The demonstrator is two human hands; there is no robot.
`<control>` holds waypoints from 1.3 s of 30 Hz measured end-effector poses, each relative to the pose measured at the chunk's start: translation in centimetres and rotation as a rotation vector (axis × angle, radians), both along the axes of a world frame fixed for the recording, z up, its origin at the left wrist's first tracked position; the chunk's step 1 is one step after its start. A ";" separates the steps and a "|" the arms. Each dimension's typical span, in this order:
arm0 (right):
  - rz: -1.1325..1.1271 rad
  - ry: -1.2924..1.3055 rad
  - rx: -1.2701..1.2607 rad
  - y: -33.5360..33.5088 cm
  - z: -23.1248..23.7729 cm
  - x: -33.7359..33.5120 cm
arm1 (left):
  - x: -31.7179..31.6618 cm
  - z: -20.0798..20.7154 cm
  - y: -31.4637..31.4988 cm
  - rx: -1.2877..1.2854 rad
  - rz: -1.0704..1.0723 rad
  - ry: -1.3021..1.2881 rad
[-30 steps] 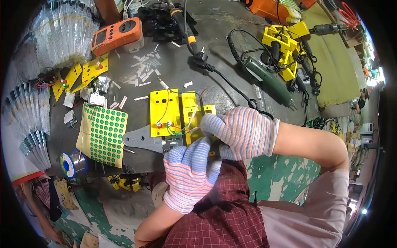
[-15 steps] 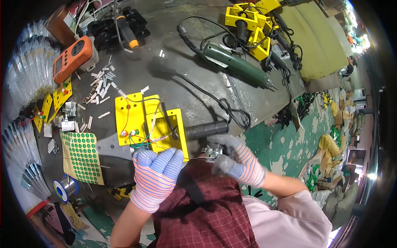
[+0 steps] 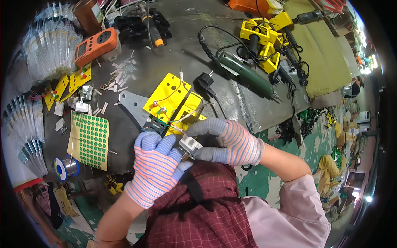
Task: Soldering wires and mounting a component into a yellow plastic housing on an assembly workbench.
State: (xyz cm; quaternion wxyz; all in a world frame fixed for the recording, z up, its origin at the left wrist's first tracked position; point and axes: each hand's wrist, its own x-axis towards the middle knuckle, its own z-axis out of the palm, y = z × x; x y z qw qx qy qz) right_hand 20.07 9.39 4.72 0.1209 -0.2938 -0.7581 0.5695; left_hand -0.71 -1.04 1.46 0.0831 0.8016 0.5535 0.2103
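Observation:
My right hand, in a striped glove with grey fingertips, pinches a small white-and-metal electrical part between thumb and fingers. Close against that part, my gloved left hand has its fingers curled; what lies inside them is hidden. Just beyond both hands is an opened yellow housing with red, green and white wires and small indicator lamps. A black slotted block sits at its near edge, beside the left fingertips. A grey metal plate extends to the left of the housing.
A green electric screwdriver lies beyond, and a black plug rests behind the housing. To the left are a green-dotted sticker sheet, a solder spool, an orange meter and loose white sleeves. More yellow housings stand far right.
My right hand has brought the small part leftward, up to my left hand and the housing. The housing now lies more tilted, and the black plug shows behind it. The view has shifted.

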 end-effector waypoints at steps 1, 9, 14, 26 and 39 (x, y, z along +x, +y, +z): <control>0.006 -0.003 -0.001 0.0 0.0 -0.2 | 0.1 -0.3 0.0 -0.001 0.006 -0.003; -0.125 -0.202 0.637 -2.1 1.5 -2.3 | 0.0 -1.0 0.4 0.032 0.042 -0.021; 0.009 -0.050 0.665 -1.4 0.9 -2.2 | -1.9 -1.3 1.3 0.003 -0.133 -0.144; 0.024 0.125 0.286 -0.5 -1.2 -3.5 | -4.8 -1.2 0.1 0.004 -0.015 -0.153; 0.139 0.164 0.518 -0.2 -2.3 -4.4 | -4.7 -3.1 -0.3 0.104 0.027 -0.326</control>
